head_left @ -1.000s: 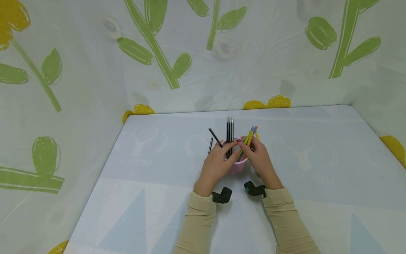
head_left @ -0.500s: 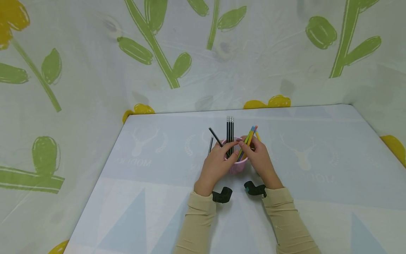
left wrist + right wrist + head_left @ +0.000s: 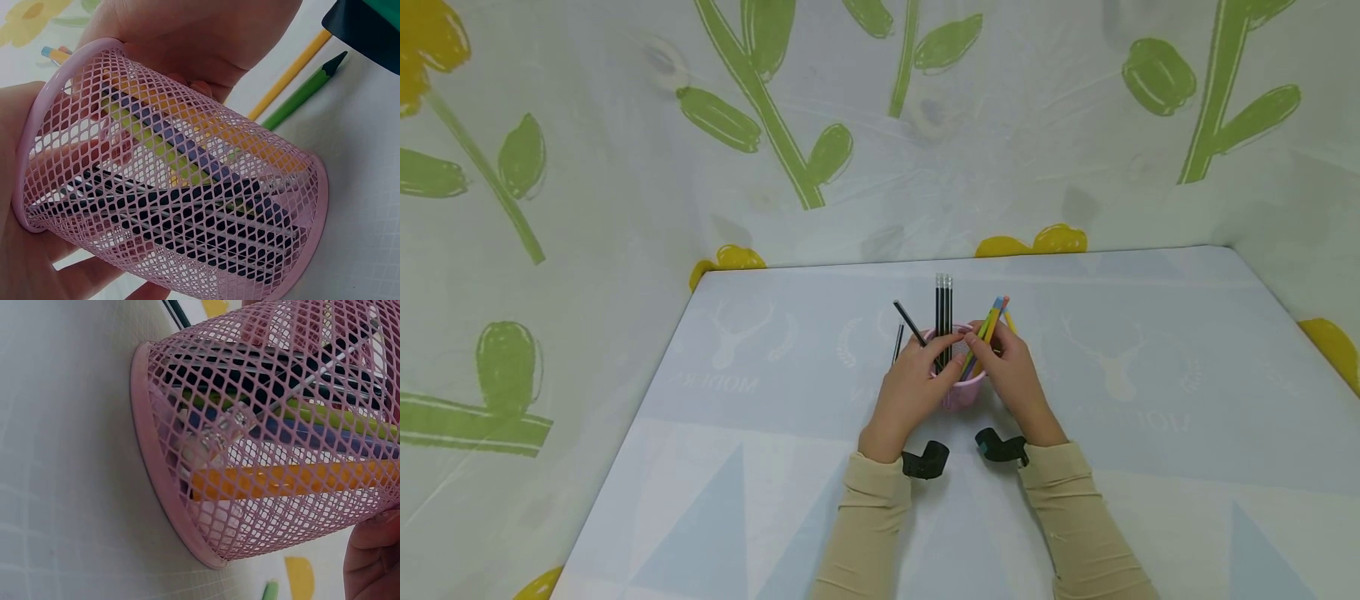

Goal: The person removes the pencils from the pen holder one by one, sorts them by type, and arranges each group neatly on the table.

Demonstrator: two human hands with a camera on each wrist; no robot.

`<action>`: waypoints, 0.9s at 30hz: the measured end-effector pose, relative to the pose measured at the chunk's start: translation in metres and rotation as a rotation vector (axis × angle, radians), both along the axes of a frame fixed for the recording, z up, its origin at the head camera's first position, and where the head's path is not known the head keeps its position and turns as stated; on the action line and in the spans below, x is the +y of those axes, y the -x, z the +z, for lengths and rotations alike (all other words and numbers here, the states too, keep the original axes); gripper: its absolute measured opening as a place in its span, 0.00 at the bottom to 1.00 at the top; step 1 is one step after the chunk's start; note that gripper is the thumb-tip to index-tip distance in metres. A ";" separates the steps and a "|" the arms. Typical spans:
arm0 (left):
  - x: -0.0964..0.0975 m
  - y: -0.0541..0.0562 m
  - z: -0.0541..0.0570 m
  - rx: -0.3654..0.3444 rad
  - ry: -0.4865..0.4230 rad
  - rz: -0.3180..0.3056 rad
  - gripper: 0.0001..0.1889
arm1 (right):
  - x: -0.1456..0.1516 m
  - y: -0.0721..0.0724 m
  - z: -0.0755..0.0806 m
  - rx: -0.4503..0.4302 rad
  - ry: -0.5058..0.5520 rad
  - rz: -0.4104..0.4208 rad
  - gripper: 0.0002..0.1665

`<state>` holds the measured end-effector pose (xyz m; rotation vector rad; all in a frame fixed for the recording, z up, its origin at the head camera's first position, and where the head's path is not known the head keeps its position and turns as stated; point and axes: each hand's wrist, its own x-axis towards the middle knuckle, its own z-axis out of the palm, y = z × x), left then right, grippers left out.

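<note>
A pink mesh pencil cup (image 3: 962,396) stands upright on the table between both hands. My left hand (image 3: 906,392) curves round its left side, thumb over the rim. On the other side my right hand (image 3: 1018,379) grips the cup near the rim, its thumb and fingers beside the coloured pencils (image 3: 992,321), which lean right. Several black pencils (image 3: 944,304) with silvery ends rise from the cup; another black pencil (image 3: 907,321) slants left. Through the mesh (image 3: 212,431) in the right wrist view, an orange pencil (image 3: 294,480) and black ones show inside.
Outside the cup, a yellow pencil (image 3: 290,75) and a green pencil (image 3: 300,97) lie beyond it in the left wrist view. One black pencil (image 3: 898,343) shows behind my left hand. The pale patterned table (image 3: 760,483) meets a flower-print fabric wall (image 3: 925,183) at the back.
</note>
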<state>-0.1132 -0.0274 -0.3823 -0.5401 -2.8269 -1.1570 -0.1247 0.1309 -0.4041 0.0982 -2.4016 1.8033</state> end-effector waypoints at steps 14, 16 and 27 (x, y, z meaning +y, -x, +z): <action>-0.001 0.002 -0.003 -0.029 -0.032 0.009 0.21 | -0.002 -0.001 0.002 -0.028 0.026 -0.002 0.25; -0.001 0.002 -0.002 -0.024 -0.031 0.008 0.21 | -0.002 -0.001 0.002 -0.026 0.028 -0.004 0.25; -0.001 0.002 -0.002 -0.016 -0.030 0.004 0.21 | -0.003 0.000 0.000 -0.014 0.045 -0.005 0.23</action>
